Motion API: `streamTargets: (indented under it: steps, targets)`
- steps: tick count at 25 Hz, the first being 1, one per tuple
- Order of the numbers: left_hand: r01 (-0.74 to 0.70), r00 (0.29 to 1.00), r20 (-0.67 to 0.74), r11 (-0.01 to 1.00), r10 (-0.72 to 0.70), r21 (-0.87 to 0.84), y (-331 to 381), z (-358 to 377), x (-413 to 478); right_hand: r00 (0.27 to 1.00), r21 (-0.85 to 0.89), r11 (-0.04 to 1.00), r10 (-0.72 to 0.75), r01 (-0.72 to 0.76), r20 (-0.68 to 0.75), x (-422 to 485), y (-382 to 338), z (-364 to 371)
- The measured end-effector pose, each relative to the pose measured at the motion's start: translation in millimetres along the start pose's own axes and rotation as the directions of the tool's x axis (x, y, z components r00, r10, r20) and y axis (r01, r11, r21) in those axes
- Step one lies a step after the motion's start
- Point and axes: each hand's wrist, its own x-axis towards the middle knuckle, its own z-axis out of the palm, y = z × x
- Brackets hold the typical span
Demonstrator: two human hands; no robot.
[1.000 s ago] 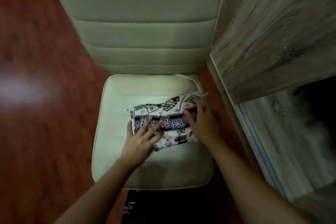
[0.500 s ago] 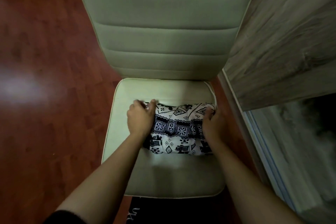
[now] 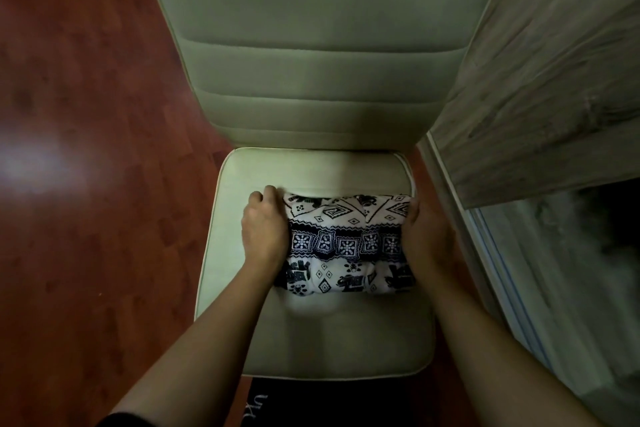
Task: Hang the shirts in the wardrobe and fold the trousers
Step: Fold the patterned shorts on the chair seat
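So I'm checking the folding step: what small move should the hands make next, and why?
Probably lift the bundle off the seat. The patterned trousers already lie as a compact fold on the chair, with the left hand and right hand cupping its two ends.

The folded patterned trousers (image 3: 348, 243) lie on the pale chair seat (image 3: 311, 333), held between the left hand (image 3: 263, 229) and right hand (image 3: 424, 236), fingers curled over each end.
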Motion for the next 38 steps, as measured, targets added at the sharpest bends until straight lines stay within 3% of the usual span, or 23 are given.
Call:
streamTargets:
  steps: [3, 6, 10, 12, 14, 16, 18, 22, 27, 32, 35, 38]
  targets:
    - [0.072, 0.997, 0.019, 0.989, -0.070, -0.130, 7.0, 4.2, 2.5, 0.999, -0.004, 0.999, -0.034, 0.034, 0.031, 5.6, -1.0, 5.8]
    - [0.231, 0.958, 0.199, 0.967, -0.207, -0.103, 11.2, 11.2, 10.6, 0.994, 0.008, 0.999, -0.033, 0.032, 0.109, 7.0, -4.3, 9.3]
    - [0.394, 0.918, 0.090, 0.911, -0.385, -0.122, -9.1, 2.7, 23.2, 1.000, 0.002, 1.000, 0.013, -0.013, 0.025, 15.3, 12.1, -2.4]
    - [0.325, 0.944, 0.104, 0.936, -0.313, -0.132, -18.3, 0.8, 23.3, 0.999, 0.026, 0.999, -0.034, 0.033, 0.024, 16.7, 18.5, -5.1]
    - [0.258, 0.964, 0.153, 0.914, -0.219, -0.314, -19.1, -2.3, 19.2, 0.998, 0.117, 0.992, -0.060, 0.057, 0.025, 11.9, 17.4, -5.1]
    - [0.337, 0.940, 0.115, 0.826, -0.321, -0.451, -20.0, -10.1, 9.5, 0.995, 0.157, 0.986, 0.038, -0.052, 0.089, -3.8, 13.9, -4.2]
    - [0.415, 0.895, 0.059, 0.778, -0.442, -0.471, -29.6, -12.5, -11.1, 0.988, 0.082, 0.988, 0.127, -0.134, 0.085, -26.5, 17.0, 1.0]
    - [0.223, 0.974, 0.090, 0.934, -0.206, -0.279, -48.6, -0.7, -53.2, 0.999, 0.105, 0.994, -0.032, 0.027, 0.042, -57.2, 15.6, 6.6]
    - [0.052, 0.999, 0.020, 0.997, -0.051, -0.058, -56.0, -4.9, -36.7, 0.993, 0.027, 0.995, -0.097, 0.099, -0.059, -44.9, 21.8, -3.5]
    - [0.060, 0.997, -0.025, 0.978, -0.067, -0.200, -49.4, -11.4, -48.8, 0.986, 0.009, 0.993, -0.118, 0.118, 0.119, -44.5, 20.8, 1.2]
    - [0.108, 0.990, 0.107, 0.982, -0.092, -0.156, -39.7, -6.7, -72.1, 0.999, 0.123, 0.992, -0.029, 0.025, 0.036, -52.2, 26.1, 7.1]
    - [0.028, 0.992, 0.128, 0.968, 0.004, -0.249, -37.0, 1.0, -86.4, 0.999, 0.088, 0.996, 0.027, -0.030, 0.044, -61.7, 30.1, 8.0]
